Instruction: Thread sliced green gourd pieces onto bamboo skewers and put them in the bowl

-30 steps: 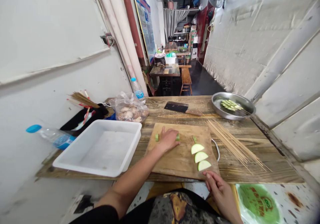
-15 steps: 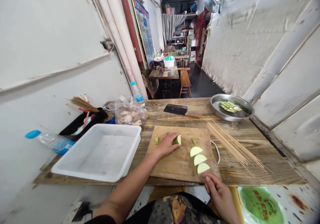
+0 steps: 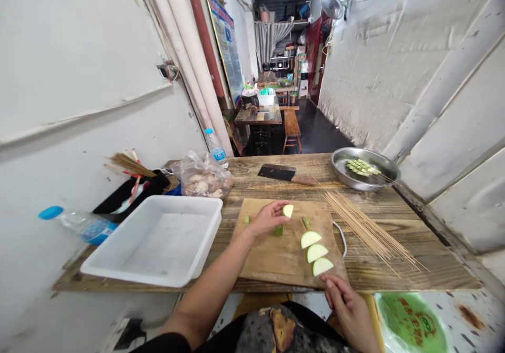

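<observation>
My left hand (image 3: 269,219) is closed on a pale half-round slice of green-skinned zucchini (image 3: 288,211), just above the cutting board (image 3: 268,263). Below the fingers a small piece of zucchini (image 3: 279,230) lies on the board. Low at the right, my right hand (image 3: 345,300) pinches the near end of a thin skewer, mostly hidden by three half-round slices (image 3: 317,253) threaded in a row. Close to the skewer's far end lies another green bit (image 3: 307,222). A smaller green scrap (image 3: 246,220) rests at the board's left.
Behind the board lies a cleaver (image 3: 276,172). Loose bamboo skewers (image 3: 366,227) spread to the right, near a steel bowl (image 3: 339,171) holding filled skewers. A white plastic tray (image 3: 134,274), a bag of mushroom-like food (image 3: 207,179) and water bottles (image 3: 216,148) stand left.
My left hand has lifted a slice off the zucchini pieces and moved it slightly away from me and to the right. My right hand and the skewer have barely shifted.
</observation>
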A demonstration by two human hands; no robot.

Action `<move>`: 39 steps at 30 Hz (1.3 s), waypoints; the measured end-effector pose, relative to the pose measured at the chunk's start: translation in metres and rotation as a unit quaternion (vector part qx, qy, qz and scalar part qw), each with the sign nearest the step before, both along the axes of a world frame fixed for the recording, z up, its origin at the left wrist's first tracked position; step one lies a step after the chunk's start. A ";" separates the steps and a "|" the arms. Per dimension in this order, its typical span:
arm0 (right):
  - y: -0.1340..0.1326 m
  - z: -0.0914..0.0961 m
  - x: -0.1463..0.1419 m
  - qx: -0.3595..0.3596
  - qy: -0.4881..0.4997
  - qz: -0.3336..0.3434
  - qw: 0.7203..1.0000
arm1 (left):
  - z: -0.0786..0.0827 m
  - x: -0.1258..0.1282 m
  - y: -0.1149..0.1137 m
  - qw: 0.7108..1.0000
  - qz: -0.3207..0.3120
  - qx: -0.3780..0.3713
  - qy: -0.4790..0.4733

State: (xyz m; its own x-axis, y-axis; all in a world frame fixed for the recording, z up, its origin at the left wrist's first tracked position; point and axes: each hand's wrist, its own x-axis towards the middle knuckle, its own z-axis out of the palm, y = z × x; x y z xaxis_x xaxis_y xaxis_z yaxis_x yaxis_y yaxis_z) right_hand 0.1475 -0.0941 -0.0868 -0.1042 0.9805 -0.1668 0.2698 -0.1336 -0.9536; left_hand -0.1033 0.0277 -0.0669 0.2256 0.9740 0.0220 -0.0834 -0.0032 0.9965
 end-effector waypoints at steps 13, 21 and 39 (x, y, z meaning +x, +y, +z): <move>-0.003 0.022 -0.026 -0.093 0.156 0.075 0.980 | 0.015 0.020 -0.003 0.923 0.070 -0.157 -0.343; -0.001 0.021 -0.022 -0.044 0.061 0.068 0.995 | 0.019 0.031 0.010 0.923 0.120 -0.184 -0.317; -0.001 0.026 -0.027 0.022 0.022 0.076 0.997 | 0.039 0.037 0.010 0.899 0.161 -0.224 -0.340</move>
